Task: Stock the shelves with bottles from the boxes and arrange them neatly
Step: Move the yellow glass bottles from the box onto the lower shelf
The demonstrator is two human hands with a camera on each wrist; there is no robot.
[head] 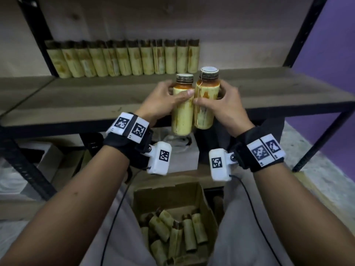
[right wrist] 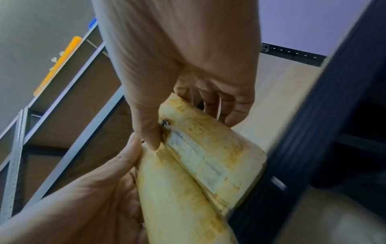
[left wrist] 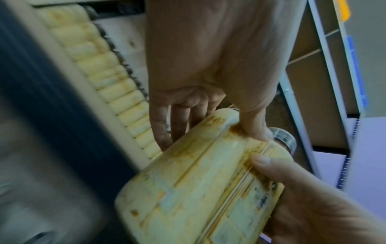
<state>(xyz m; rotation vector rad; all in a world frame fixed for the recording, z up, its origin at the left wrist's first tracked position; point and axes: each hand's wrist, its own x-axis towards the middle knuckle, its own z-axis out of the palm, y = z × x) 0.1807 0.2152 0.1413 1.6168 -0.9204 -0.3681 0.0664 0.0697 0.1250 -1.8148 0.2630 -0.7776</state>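
Here the person carries two bottles at once, one in each hand, pressed side by side so that they travel as a pair toward the shelf board (head: 269, 89). The left hand (head: 163, 101) wraps its fingers behind the left bottle (head: 182, 114), and its thumb lies across the front, its tip reaching the seam between the two. The right hand (head: 222, 108) clamps the right bottle (head: 204, 104) the same way, thumb in front, fingers curled around the far side. Probably this grip keeps both upright and level, ready to stand in front of the row of bottles (head: 123, 60) beyond the fingertips at the back of the shelf. Both bottles hang above the front edge of the board, not yet resting on it.

Below the wrists, the cardboard box (head: 206, 204) holds more bottles lying in disorder, so much of the stocking remains.

The fingers behind the bottles are mostly hidden in the head view. The labels are stained and unreadable. Both wrist views are blurred; the right bottle's base seems just beside the dark shelf frame (right wrist: 313, 132), but contact cannot be told.
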